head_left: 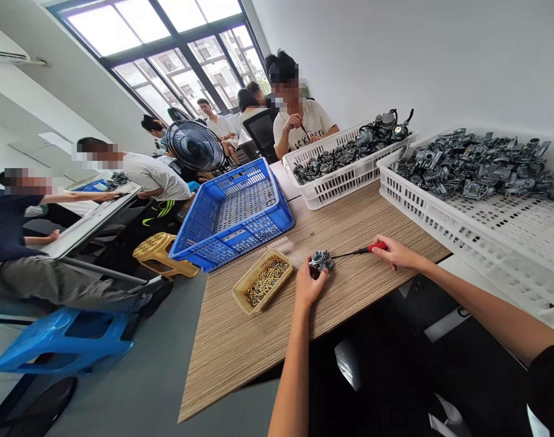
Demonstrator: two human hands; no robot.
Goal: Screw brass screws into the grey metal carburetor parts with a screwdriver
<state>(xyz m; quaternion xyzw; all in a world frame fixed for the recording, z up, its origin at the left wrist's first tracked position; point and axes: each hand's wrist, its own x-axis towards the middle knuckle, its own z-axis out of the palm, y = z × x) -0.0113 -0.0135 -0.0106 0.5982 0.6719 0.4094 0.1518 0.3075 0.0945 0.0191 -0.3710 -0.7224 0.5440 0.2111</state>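
My left hand (309, 282) grips a small grey metal carburetor body (321, 260) on the wood-grain table (240, 340). Its round opening faces up. In my right hand (397, 254) is a screwdriver (375, 247) with a red and black handle. The dark shaft lies nearly level and points left, its tip reaching the carburetor's right side; whether it sits in a screw is too small to tell. Left of my left hand stands a tan tray (240, 294) holding many small brass-coloured parts.
A blue crate (240, 240) stands beyond the tray. At the back right are a white basket (335, 193) and a larger white basket (422, 212), both holding carburetor parts. Across the table sits a co-worker (299, 115). A fan (195, 145) and stools are on the left.
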